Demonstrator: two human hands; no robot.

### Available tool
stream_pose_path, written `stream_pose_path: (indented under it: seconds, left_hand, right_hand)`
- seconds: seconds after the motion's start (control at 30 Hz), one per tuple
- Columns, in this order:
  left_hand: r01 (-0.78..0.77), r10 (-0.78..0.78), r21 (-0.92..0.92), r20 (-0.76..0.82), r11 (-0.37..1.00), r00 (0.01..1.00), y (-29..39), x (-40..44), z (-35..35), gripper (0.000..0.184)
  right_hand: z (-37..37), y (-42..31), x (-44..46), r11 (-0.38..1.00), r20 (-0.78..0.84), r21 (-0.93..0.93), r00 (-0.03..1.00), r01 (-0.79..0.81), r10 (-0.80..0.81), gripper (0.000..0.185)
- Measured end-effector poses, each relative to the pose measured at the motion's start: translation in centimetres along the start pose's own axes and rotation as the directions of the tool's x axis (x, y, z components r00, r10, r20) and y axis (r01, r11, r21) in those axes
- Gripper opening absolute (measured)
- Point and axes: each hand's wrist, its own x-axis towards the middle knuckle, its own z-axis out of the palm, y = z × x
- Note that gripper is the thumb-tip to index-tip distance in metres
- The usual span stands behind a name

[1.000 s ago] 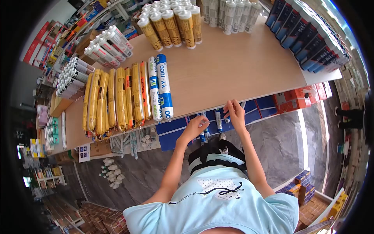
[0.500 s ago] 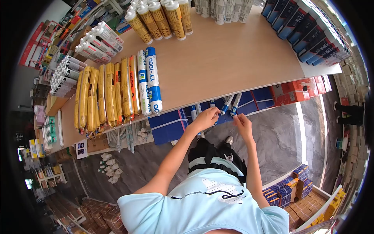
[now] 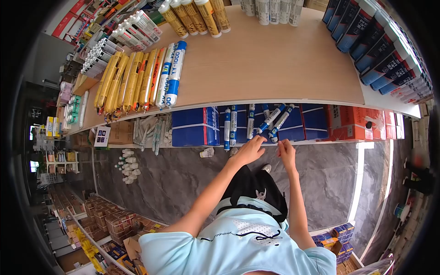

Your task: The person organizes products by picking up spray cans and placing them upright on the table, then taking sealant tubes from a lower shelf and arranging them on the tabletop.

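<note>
I cannot tell whether my left hand (image 3: pixel 249 151) or right hand (image 3: pixel 287 155) grips the blue-and-white tubes (image 3: pixel 283 120) just ahead; the tabletop (image 3: pixel 261 64) juts above, blue boxes (image 3: pixel 191 117) and red boxes (image 3: pixel 350 120) alongside.

The view is bright, with strongly bent edges and black corners.

"YY-1000" runs along the white-and-blue tube (image 3: pixel 174 75) at the right end of the row on the table's left side. Lettering on the pale blue shirt (image 3: pixel 215 252), the dark tubes (image 3: pixel 382 64) at far right and the shelf tubes (image 3: pixel 270 118) is too small or blurred to read.
</note>
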Motion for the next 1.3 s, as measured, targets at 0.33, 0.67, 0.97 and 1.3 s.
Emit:
stream_pose_path:
  seconds: [0.33,0.67,0.97,1.3]
  left_hand:
    - [0.081,-0.079,-0.073,0.026,0.994,0.997,1.1,1.2,3.8,0.036]
    - [0.143,-0.137,-0.063,0.085,0.988,0.987,-5.8,6.4,11.0,0.035]
    - [0.382,-0.379,-0.162,0.049,0.91,0.924,-19.5,10.5,17.8,0.034]
    - [0.674,-0.672,-0.01,0.078,0.738,0.737,-30.8,14.4,29.6,0.063]
  right_hand:
    - [-3.1,5.2,-1.2,0.996,-0.06,0.08,0.997,-0.043,0.047,0.013]
    - [-3.7,9.3,0.5,0.98,0.031,0.154,0.992,-0.123,0.119,0.015]
    - [0.1,24.1,3.1,0.965,-0.124,0.158,0.966,-0.208,0.229,0.027]
    - [3.9,32.8,4.1,0.902,-0.125,0.131,0.896,-0.411,0.426,0.021]
